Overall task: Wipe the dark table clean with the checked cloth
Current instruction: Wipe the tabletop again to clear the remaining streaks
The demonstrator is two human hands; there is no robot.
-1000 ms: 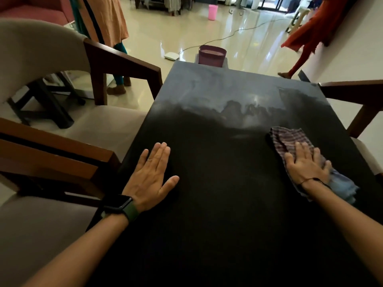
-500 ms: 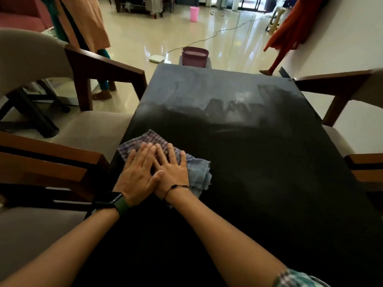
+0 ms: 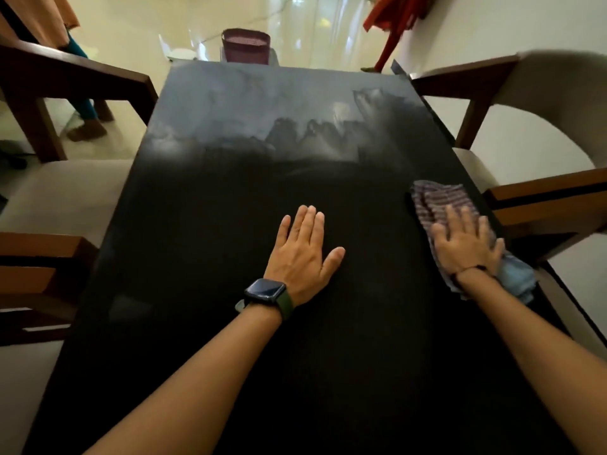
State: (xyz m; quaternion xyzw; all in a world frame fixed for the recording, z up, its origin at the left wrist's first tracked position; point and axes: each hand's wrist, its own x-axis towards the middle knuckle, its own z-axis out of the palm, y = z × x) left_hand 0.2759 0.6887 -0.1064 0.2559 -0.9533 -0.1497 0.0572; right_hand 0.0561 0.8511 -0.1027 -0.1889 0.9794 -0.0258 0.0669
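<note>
The dark table (image 3: 230, 323) fills the middle of the head view; its far half shows pale, smeary streaks, its near half looks plain black. The checked cloth (image 3: 433, 200) lies crumpled at the table's right edge, purple-checked in front and pale blue behind. My right hand (image 3: 464, 244) presses flat on top of the cloth, fingers spread. My left hand (image 3: 303, 254) lies flat and empty on the bare table near the centre, a dark watch on its wrist.
Wooden-armed chairs with beige seats stand close on both sides: left (image 3: 65, 80), right (image 3: 542, 198). A purple basket (image 3: 245, 44) sits on the floor beyond the far edge. Two people stand on the glossy floor, far left (image 3: 78, 103) and far right (image 3: 394, 24).
The cloth swept from the right edge to the left beside my left hand, then back to the right edge under my right hand. My left hand now rests nearer the table's centre.
</note>
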